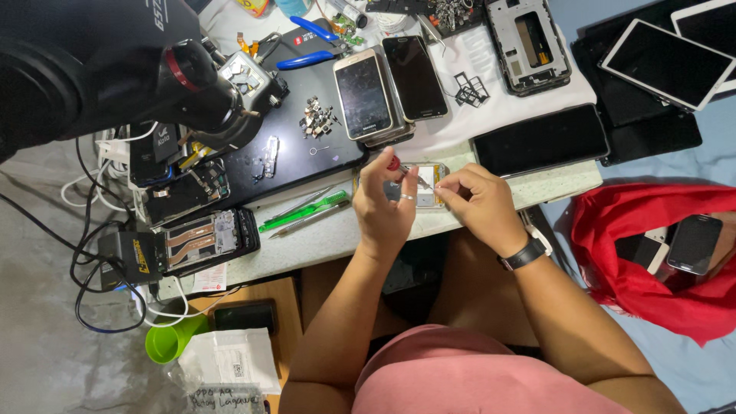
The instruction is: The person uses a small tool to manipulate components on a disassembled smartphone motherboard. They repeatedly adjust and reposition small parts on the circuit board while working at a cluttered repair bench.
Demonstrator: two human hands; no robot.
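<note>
Red-handled screwdriver (394, 162) pinched in left hand (386, 201), tip working opened phone (424, 184) at counter (322, 241) front edge; right hand (479, 203) gripping phone, steadying it.

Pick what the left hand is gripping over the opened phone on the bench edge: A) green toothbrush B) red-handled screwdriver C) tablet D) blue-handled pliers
B: the left hand pinches a red-handled screwdriver with its tip down on the opened phone, while the right hand steadies that phone; the pliers and green toothbrush lie untouched on the bench.
</note>
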